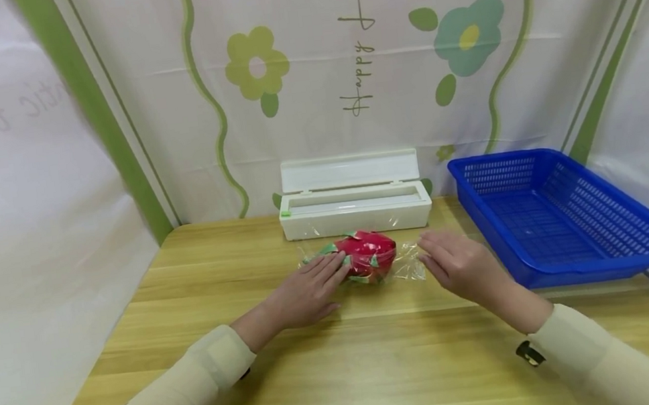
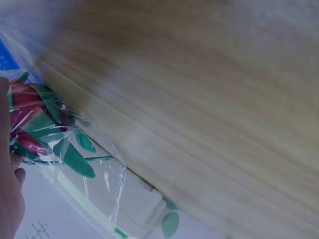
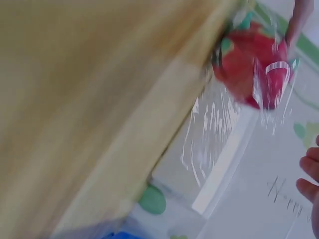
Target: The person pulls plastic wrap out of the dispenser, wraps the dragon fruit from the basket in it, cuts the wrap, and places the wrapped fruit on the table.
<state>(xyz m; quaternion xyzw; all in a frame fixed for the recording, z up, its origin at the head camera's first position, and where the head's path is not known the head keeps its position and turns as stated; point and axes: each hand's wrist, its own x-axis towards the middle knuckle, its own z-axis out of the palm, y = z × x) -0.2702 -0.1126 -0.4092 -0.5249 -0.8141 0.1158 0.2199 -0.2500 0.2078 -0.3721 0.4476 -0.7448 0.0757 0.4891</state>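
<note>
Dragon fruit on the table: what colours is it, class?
Dragon fruit: pinkish red with green scales; clearest in the head view.

Blue perforated basket [image 1: 564, 227] at right, wood-grain table [image 1: 346, 375], flower-printed backdrop [image 1: 316, 132], faint lettering [image 1: 0, 117] at left, perhaps reversed

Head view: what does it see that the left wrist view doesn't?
Only head: the bare right grip, two cream fabric sleeves, the teal printed flower with a yellow centre.
Only left wrist: nothing extra I can tell, just a closer look at the pointed green leaves on the red dragon fruit.
Both: the bare left grip, that fruit, clear shiny film, long white box, blue slotted plastic basket and wood-grained table.
</note>
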